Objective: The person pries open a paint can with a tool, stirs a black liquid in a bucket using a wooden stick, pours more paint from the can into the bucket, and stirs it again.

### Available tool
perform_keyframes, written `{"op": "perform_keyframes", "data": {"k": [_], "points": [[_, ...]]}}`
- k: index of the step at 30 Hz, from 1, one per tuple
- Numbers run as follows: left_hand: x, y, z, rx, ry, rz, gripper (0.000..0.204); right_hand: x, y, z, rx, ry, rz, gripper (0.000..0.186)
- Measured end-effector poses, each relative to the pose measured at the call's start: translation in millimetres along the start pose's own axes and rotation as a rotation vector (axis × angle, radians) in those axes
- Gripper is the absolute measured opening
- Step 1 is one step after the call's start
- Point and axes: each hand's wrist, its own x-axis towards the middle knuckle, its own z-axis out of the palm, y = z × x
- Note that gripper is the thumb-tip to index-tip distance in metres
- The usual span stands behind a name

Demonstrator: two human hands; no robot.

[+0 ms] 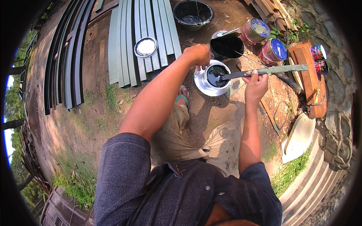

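My right hand [257, 87] pinches a flat stick [290, 69] near its middle, thumb on top. Greenish paint coats its outer part, while the dark end reaches into a shiny metal pot [204, 87] holding dark liquid paint [216, 77]. At the pot's far left rim, my left hand [200, 55] is closed with fingers curled down. Just beyond that hand a black bucket [227, 47], dark inside, leans close to the pot. Whether the left fingers grip the pot's rim or the bucket's edge is hidden.
Green-painted metal bars [124, 49] lie at the far left, with a round lid [146, 48] on them. Black bars [75, 56] lie further left. A black basin [193, 17], paint tins [274, 51] and wooden boards [310, 75] stand around the pot. A stone wall [335, 75] borders the right.
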Motion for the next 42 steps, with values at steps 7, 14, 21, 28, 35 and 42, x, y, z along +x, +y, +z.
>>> {"op": "perform_keyframes", "data": {"k": [7, 14, 21, 28, 35, 42], "points": [[3, 0, 0, 0.001, -0.018, -0.001, 0.03, 9, -9, -12, 0.047, 0.028, 0.015, 0.019], [-3, 3, 0, -0.01, 0.007, 0.009, 0.026, 14, -23, -23, 0.044, 0.049, -0.033, 0.018], [1, -1, 3, 0.0, 0.032, 0.011, 0.028, 14, -36, -30, 0.042, 0.057, -0.074, 0.019], [3, 0, 2, 0.013, 0.017, 0.004, 0.026, -7, -46, -16, 0.075, -0.001, -0.286, 0.014], [5, 0, 4, 0.004, 0.028, 0.014, 0.023, -16, -21, 7, -0.264, -0.336, -0.615, 0.015], [-6, 5, 0, -0.009, 0.012, 0.007, 0.02, -16, -23, 14, -0.504, -0.237, -0.423, 0.009]]}}
